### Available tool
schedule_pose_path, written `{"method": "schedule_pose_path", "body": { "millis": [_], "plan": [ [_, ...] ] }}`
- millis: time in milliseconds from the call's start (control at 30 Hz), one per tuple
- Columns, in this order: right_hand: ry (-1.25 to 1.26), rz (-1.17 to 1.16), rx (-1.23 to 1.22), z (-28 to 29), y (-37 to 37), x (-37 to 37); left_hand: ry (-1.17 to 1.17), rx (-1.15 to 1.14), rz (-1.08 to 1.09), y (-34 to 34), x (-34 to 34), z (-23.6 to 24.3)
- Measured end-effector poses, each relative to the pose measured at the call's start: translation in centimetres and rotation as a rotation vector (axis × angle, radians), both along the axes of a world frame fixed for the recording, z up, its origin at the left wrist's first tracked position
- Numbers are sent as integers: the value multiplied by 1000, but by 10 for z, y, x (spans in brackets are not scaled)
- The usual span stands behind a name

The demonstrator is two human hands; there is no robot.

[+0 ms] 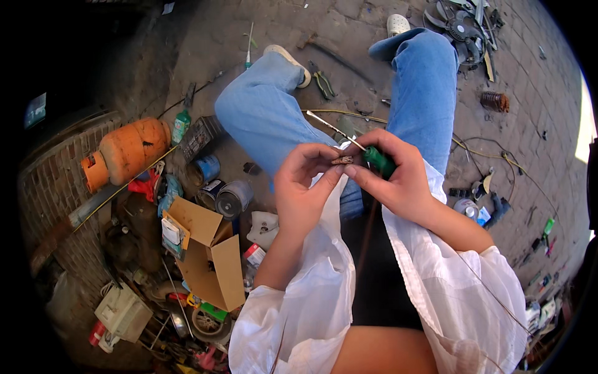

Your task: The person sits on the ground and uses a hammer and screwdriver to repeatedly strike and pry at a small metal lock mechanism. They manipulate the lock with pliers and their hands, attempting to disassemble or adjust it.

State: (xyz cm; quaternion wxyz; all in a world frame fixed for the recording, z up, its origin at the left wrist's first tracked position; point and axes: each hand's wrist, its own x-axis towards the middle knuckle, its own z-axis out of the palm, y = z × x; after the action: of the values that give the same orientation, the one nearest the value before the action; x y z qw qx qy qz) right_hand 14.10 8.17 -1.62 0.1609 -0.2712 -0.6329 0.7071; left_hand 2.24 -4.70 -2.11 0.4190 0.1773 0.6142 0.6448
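Observation:
In front of my lap, both hands meet at a small brownish metal part (342, 160), too small to name. My left hand (299, 190) is closed, pinching it between thumb and fingertips. From the other side, my right thumb tip touches or nearly touches the part. My right hand (405, 177) is wrapped round the green handle of a screwdriver (380, 163). Its thin metal shaft points up and to the left, past the small part, and its tip is in the air between my knees.
An orange gas cylinder (134, 151) lies at left, near several cans (234, 198) and an open cardboard box (227, 268). Pliers (323, 85) rest by my left foot. A fan (461, 28) and a rusty coil (494, 101) lie far right, with loose cable (492, 156) closer.

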Motion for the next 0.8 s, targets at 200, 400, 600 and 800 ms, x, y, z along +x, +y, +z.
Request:
{"method": "schedule_pose_path", "body": {
  "millis": [200, 400, 600, 800],
  "plan": [
    [-74, -48, -31, -36, 42, -65, 367, -280, -205, 57, -76, -8],
    [-69, -149, -178, -116, 100, -160, 617, -338, -424, 141, -210, -66],
    [-632, -296, 61, -337, 157, -260, 462, -606, -332, 207, -352, -269],
    [-886, -138, 463, -497, 167, -264, 672, -841, -445, 212, -384, -453]
  ]
}}
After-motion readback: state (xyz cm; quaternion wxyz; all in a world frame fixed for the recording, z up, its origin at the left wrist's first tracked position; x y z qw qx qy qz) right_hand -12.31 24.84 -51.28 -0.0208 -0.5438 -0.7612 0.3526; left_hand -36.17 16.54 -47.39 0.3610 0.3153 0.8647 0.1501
